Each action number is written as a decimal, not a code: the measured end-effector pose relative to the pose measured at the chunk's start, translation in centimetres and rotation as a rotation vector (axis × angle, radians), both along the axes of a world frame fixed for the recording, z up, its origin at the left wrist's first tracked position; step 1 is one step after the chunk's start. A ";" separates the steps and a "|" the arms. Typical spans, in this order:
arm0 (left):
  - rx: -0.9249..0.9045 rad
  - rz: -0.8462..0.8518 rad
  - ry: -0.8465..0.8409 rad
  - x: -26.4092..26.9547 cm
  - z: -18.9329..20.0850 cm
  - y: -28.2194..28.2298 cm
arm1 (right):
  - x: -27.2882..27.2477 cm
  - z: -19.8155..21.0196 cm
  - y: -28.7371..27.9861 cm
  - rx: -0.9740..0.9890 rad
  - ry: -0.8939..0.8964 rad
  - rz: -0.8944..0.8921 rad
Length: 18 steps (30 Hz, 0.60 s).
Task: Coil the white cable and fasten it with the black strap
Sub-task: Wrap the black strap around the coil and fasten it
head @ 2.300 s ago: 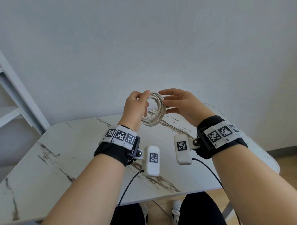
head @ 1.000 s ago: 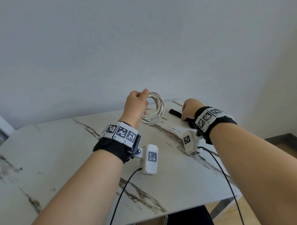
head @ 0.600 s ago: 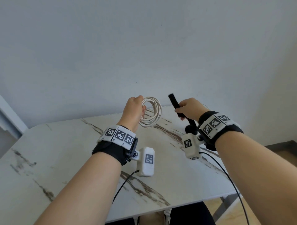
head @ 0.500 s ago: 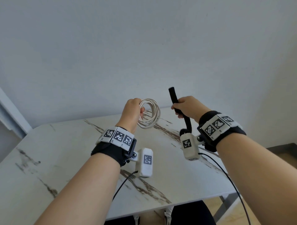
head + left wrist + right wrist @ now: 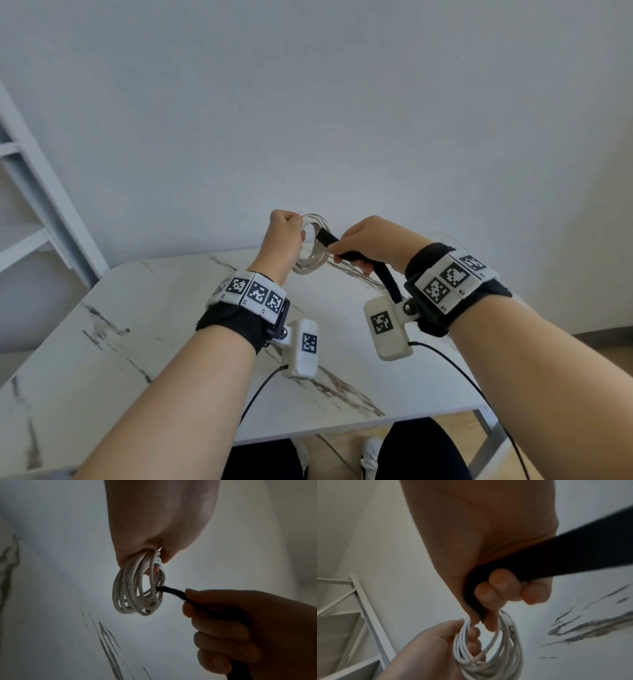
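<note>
Fingers (image 5: 471,635) of the left hand (image 5: 282,240) curl through a coiled white cable (image 5: 313,248), gripping one side of the bundle so its loops hang upright in the air above the far edge of a white marble-patterned table (image 5: 137,342). Just beside it, the right hand (image 5: 371,240) is closed in a fist round a black strap (image 5: 346,255), with the strap's free end (image 5: 169,590) poking out past the fingers (image 5: 205,601) and meeting the outer strands of the coil; whether it passes through the loop cannot be told. The strap's other end trails back toward the right wrist. Both wrists wear black bands with coded white markers and small white camera units (image 5: 303,347), above the table's near half. A white shelf frame (image 5: 44,222) stands off the table's left edge, against a plain pale wall.
</note>
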<state>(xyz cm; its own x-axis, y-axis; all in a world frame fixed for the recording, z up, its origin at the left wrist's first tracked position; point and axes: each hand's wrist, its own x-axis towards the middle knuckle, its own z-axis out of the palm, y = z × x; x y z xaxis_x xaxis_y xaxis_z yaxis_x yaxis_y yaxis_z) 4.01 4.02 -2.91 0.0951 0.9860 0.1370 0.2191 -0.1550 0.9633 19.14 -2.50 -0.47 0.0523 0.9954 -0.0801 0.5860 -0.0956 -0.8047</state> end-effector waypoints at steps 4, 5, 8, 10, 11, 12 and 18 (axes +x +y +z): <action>0.041 -0.019 0.017 0.2 0.2 -0.2 | -1.0 -0.4 0.3 -0.031 -0.027 -0.003; 0.047 -0.026 0.021 0.3 0.3 -0.3 | -1.1 -0.6 0.5 -0.013 -0.022 -0.027; 0.058 -0.058 0.031 0.7 0.4 -0.7 | -1.3 -1.1 1.2 0.060 -0.010 -0.118; 0.061 -0.083 0.033 0.9 0.6 -0.9 | -1.2 -1.5 1.8 0.118 -0.041 -0.176; 0.060 -0.094 0.033 1.0 0.7 -1.0 | -1.2 -1.6 2.0 0.144 -0.075 -0.202; 0.057 -0.105 0.032 1.1 0.7 -1.0 | -1.2 -1.7 2.1 0.167 -0.105 -0.230; 0.007 -0.138 -0.015 1.4 0.9 -1.3 | -1.2 -1.9 2.0 0.248 -0.173 -0.221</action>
<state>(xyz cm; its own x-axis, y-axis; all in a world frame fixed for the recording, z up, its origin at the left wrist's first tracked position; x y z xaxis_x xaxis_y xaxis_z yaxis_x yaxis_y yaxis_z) 5.44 2.72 -1.98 0.2280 0.9626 0.1463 0.1810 -0.1895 0.9651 17.98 -0.46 -2.33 0.2594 0.9468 0.1907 0.7023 -0.0494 -0.7101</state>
